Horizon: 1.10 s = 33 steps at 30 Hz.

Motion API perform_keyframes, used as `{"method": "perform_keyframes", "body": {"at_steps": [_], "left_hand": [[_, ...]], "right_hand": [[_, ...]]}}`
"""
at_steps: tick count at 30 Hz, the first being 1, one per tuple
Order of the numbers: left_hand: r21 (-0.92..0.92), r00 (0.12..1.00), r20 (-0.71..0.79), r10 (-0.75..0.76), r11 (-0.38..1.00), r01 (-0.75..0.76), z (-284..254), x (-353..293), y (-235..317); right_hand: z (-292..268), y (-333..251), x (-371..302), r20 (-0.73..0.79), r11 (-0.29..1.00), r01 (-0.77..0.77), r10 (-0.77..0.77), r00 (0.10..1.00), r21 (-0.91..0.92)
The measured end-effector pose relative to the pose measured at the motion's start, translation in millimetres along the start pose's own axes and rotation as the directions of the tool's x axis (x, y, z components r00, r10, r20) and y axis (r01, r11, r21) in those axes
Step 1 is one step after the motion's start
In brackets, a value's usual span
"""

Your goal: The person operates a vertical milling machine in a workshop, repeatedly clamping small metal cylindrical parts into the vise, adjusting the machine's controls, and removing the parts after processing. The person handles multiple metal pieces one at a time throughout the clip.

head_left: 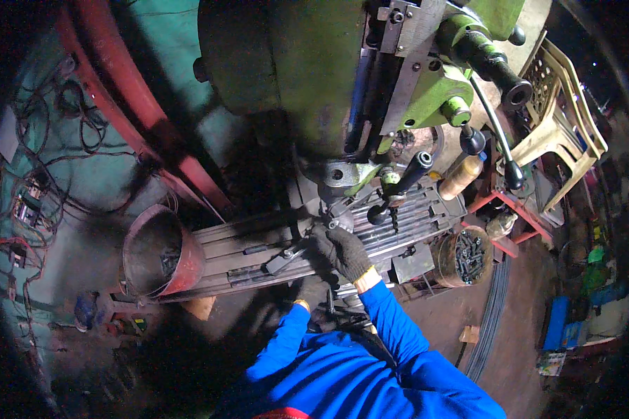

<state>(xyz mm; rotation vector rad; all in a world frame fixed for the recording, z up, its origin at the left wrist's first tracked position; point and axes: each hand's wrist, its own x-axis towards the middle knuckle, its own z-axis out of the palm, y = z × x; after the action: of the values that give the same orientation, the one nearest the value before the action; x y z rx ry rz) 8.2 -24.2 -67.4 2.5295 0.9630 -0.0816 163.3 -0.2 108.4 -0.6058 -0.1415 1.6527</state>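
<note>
Both my hands wear dark grey work gloves and are at the slotted metal table [213, 257] of a green machine [314, 77]. My right hand [347, 253] reaches over the middle of the table, its fingers curled beneath the machine's head. What they grip is hidden in shadow. Lower down, at the table's near edge, my left hand [314, 290] is in deep shade, and its fingers cannot be made out. A flat metal clamp piece [283, 261] lies on the table to the left of my right hand. A black-knobbed lever [414, 174] stands just right of the head.
A reddish bucket [193, 255] with dark metal pieces is at the table's left end. Right of the table are a container of bolts [443, 260], a capped bottle [461, 177] and a cream plastic chair [569, 136]. Long rods [493, 311] lie on the floor. A red beam [136, 119] rises at left.
</note>
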Motion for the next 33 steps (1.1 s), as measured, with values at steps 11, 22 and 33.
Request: {"method": "perform_keyframes", "body": {"at_steps": [11, 22, 33], "left_hand": [[-0.093, 0.98, -0.122, 0.157, 0.981, -0.169, 6.0, 3.6, -12.2], [-0.712, 0.992, 0.113, -0.059, 0.692, 0.123, -43.0, -1.6, 13.4], [-0.587, 0.879, 0.036, 0.475, 0.722, -0.366, -117.3, -16.6, 8.5]], "right_hand": [[-7.7, 13.0, -17.8, 0.375, 0.161, 0.492, -0.461, 0.804, -0.856], [-16.4, 89.2, -185.5, 0.059, -0.258, -0.012, -0.268, 0.962, -0.966], [-93.0, 167.4, -148.9, 0.19, 0.072, 0.201, -0.138, 0.972, -0.977]]}}
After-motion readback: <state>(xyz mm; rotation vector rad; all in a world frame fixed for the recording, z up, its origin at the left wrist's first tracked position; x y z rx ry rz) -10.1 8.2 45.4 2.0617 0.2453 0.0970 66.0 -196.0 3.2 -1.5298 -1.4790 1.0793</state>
